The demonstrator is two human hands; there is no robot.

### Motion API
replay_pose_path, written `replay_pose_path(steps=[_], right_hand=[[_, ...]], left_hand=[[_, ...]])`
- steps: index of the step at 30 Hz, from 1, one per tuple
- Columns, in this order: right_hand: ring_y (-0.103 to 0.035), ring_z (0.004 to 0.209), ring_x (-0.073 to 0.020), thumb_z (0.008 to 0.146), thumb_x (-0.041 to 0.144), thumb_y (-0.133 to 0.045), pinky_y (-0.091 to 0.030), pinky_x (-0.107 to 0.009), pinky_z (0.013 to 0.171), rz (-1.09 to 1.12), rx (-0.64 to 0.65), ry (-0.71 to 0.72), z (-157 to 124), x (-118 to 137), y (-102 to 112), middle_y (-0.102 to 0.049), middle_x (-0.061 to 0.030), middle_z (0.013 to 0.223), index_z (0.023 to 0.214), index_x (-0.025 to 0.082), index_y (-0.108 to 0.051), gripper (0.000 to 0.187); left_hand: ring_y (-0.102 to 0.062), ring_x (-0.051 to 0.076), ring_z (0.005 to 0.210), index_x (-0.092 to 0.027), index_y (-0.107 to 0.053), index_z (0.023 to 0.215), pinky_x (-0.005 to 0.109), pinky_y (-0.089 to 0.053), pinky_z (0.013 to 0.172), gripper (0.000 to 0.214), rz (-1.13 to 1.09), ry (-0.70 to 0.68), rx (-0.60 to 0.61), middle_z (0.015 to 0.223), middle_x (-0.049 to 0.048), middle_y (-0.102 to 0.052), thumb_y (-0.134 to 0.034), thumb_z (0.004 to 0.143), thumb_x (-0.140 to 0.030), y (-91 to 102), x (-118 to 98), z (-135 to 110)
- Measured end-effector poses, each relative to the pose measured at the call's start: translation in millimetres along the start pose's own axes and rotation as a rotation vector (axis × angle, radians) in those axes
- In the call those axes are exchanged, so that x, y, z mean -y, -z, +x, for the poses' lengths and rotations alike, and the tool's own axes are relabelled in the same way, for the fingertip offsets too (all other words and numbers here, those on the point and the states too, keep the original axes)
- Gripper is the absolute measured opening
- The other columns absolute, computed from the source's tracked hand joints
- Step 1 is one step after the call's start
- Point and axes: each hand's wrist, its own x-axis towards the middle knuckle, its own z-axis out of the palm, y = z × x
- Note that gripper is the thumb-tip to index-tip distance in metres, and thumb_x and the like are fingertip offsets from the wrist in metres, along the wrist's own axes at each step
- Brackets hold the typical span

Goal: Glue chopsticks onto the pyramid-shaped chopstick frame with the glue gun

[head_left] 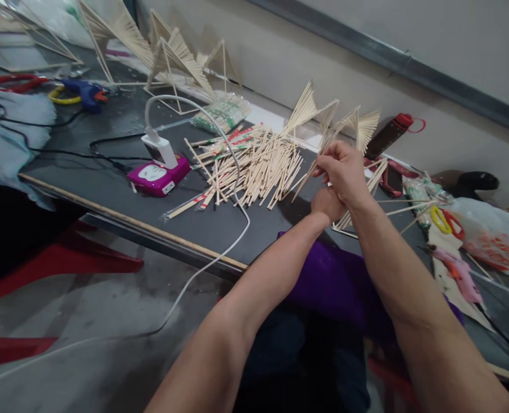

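Note:
My right hand is closed in a pinch, and a thin wooden chopstick runs down and left from its fingertips. Just below it and partly covered by it is my left hand, curled closed; whatever its fingers hold is hidden. Close behind both hands stand fan-shaped frames of glued sticks. Part of another stick frame shows beneath my hands. Left of them lies a loose pile of chopsticks, some still in paper and plastic sleeves.
A white cable loops from a charger on a magenta power adapter over the table edge. Right are a dark bottle, scissors, a pink glue gun and a plastic bag. A blue glue gun lies left.

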Motion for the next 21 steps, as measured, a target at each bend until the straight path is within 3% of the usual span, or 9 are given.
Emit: replay_pose_path(steps=[3, 7, 17, 21], right_hand=[[-0.063, 0.055, -0.0146, 0.075, 0.019, -0.056, -0.038, -0.021, 0.042, -0.018, 0.041, -0.024, -1, -1, 0, -0.058, 0.0013, 0.058, 0.071, 0.021, -0.049, 0.008], [-0.06, 0.051, -0.0124, 0.073, 0.017, -0.056, -0.039, -0.02, 0.042, 0.018, 0.047, -0.037, 2, -4, 1, -0.062, 0.0008, 0.058, 0.071, 0.02, -0.051, 0.006], [-0.063, 0.053, -0.0155, 0.067, 0.011, -0.055, -0.039, -0.02, 0.038, 0.064, -0.029, -0.029, 8, -12, -5, -0.063, -0.0005, 0.062, 0.068, 0.019, -0.053, 0.008], [-0.059, 0.047, -0.0143, 0.068, 0.009, -0.053, -0.039, -0.02, 0.037, 0.072, -0.058, -0.024, 14, -10, -9, -0.057, 0.002, 0.056, 0.072, 0.019, -0.054, 0.011]], left_hand=[[-0.057, 0.032, 0.122, -0.008, -0.064, 0.121, 0.038, -0.041, 0.103, 0.035, 0.117, -0.032, -0.008, 0.13, 0.0215, -0.061, -0.051, 0.093, -0.024, -0.8, 0, 0], [-0.06, 0.03, 0.118, -0.007, -0.065, 0.119, 0.037, -0.042, 0.102, 0.036, 0.248, -0.022, 0.016, 0.123, 0.02, -0.066, -0.044, 0.097, -0.025, -1.1, -2, -1], [-0.064, 0.027, 0.114, -0.008, -0.064, 0.123, 0.037, -0.046, 0.1, 0.036, 0.302, -0.022, 0.014, 0.125, 0.0186, -0.067, -0.046, 0.098, -0.025, -4.2, 2, 4], [-0.064, 0.026, 0.113, -0.008, -0.069, 0.115, 0.036, -0.045, 0.102, 0.03, 0.291, -0.03, 0.04, 0.119, 0.0173, -0.07, -0.048, 0.096, -0.019, -2.0, 0, 3]])
